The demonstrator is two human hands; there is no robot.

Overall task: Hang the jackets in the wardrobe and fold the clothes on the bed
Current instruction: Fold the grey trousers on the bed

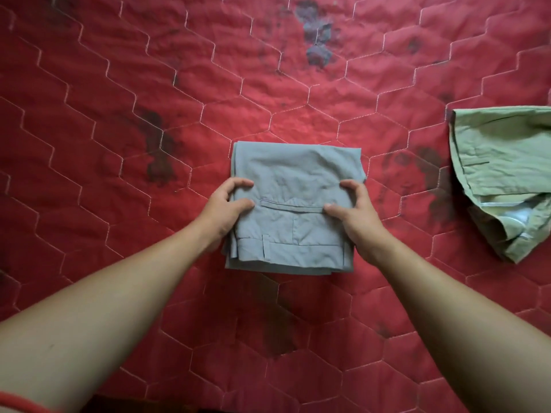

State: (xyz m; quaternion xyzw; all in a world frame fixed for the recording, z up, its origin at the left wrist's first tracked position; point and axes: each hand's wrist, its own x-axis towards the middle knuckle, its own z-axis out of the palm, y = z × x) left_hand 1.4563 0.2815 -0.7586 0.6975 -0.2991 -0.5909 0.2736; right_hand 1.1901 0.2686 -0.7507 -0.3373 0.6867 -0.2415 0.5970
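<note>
A pair of grey trousers [295, 174], folded into a compact square, lies in the middle of the red quilted bed [119, 114]. Its back pocket and waistband face up. My left hand [226, 210] grips the bundle's left edge, thumb on top and fingers curled over the side. My right hand [354, 213] grips the right edge the same way. A pair of light green trousers [504, 174] lies loosely folded at the right edge of the view, apart from both hands.
The red bed cover has white hexagon stitching and several dark stains, with a worn grey patch [317, 40] near the top. A red band [21, 403] sits on my left forearm at the bottom left corner.
</note>
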